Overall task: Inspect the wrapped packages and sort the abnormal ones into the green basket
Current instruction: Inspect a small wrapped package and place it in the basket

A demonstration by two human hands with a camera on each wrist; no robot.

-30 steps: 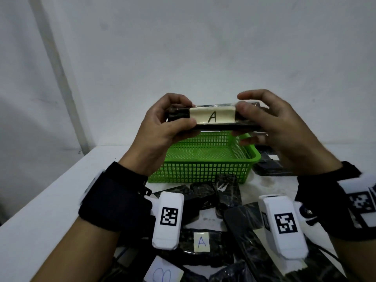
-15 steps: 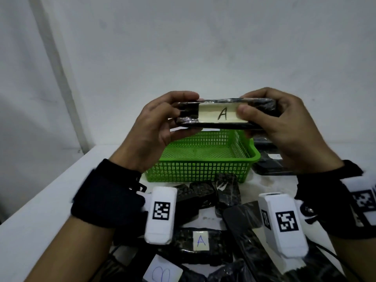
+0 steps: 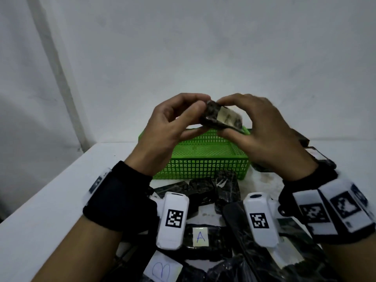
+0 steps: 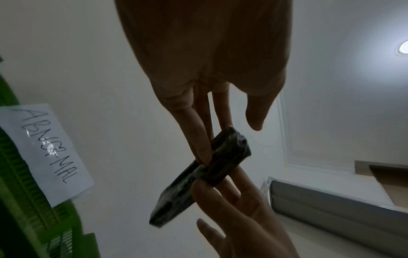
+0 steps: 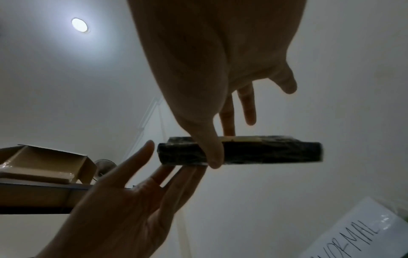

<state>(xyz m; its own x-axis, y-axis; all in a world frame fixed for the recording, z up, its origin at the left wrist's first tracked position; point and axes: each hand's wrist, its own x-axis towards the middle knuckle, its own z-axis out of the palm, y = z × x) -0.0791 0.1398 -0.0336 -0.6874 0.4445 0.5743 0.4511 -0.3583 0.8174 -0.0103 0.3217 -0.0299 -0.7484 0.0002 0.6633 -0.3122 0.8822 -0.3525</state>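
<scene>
The black wrapped package [image 3: 221, 119] is in the air above the green basket [image 3: 203, 161], its pale label [image 3: 225, 116] turned toward my head camera, print too blurred to read. The right hand [image 3: 262, 129] grasps it: on the right wrist view the thumb [image 5: 212, 148] crosses the near side face and a finger sits behind the top edge, so it is pinched, not loose. The left hand [image 3: 168, 127] meets the package's left end; on the left wrist view its fingertips [image 4: 203, 150] touch the upper edge, fingers fairly straight, thumb free. I read that as touching rather than clenching. On the right wrist view the left hand's fingers [image 5: 176, 176] lie under the package, relaxed. Basket interior looks bare as far as I can see past the hands. A white paper sign [image 4: 48, 150] reading ABNORMAL is fixed to the basket's outer wall. In front of the basket, toward me, lie more black wrapped packages in a heap [image 3: 215, 192]; one carries an A label [image 3: 201, 236], another a B label [image 3: 161, 269]. To the right of the basket, further dark packages [image 3: 317, 155], partly hidden by my wrist. All on a white table [image 3: 40, 210].
</scene>
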